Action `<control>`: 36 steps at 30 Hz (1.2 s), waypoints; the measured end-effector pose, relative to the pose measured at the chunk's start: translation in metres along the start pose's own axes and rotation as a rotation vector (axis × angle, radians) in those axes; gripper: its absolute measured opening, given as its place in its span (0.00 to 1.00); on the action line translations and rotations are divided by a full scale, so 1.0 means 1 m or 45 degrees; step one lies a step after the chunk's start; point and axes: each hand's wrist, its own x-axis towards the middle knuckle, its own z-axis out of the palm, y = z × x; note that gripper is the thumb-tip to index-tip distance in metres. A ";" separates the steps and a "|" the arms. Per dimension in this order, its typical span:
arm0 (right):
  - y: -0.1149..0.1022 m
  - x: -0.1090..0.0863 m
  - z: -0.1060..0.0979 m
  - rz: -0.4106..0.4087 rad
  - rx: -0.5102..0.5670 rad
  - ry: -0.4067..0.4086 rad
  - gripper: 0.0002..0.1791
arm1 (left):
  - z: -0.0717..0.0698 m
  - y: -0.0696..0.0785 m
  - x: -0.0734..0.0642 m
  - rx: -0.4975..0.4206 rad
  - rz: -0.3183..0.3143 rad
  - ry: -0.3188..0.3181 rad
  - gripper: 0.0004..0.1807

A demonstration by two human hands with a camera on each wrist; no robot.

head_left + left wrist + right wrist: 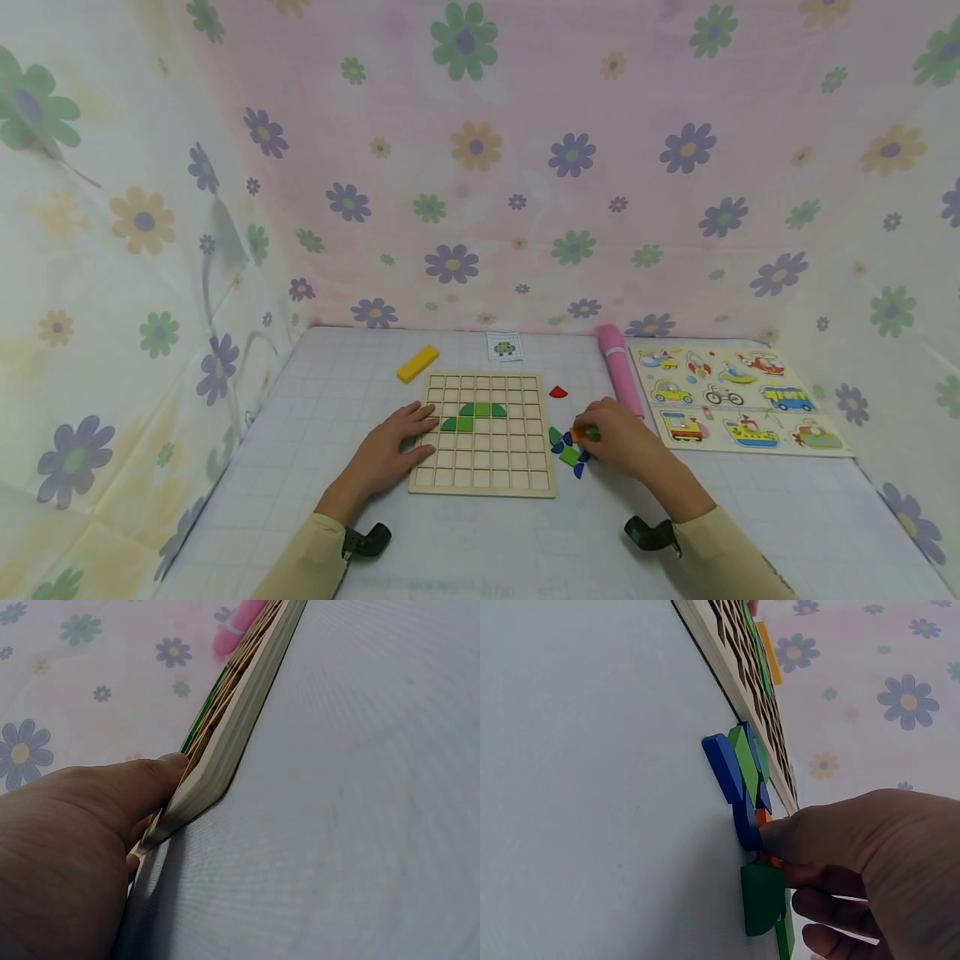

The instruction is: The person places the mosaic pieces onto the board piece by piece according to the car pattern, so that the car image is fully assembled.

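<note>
Left hand spread, resting on grid board's left edge. Right hand narrow at orange block, right of board; can't tell if gripped. Blue blocks crowd it. Pink roll, picture puzzle further right.

I remotely read the grid board as tan; inset pieces, green; loose pieces, blue, green, orange, red; bar, yellow; roll, pink; backdrop, flower-patterned.

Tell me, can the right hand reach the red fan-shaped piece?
Probably yes: the red fan-shaped piece lies just beyond the right hand, nothing visibly between, though that hand pinches an orange piece.
</note>
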 end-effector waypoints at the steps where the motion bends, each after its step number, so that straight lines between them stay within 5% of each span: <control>1: 0.000 0.000 0.000 0.011 0.003 0.003 0.13 | 0.000 0.000 0.000 -0.001 0.000 0.000 0.29; 36: -0.046 0.018 -0.016 -0.158 0.032 0.156 0.09 | -0.001 -0.001 0.000 0.018 -0.010 -0.025 0.29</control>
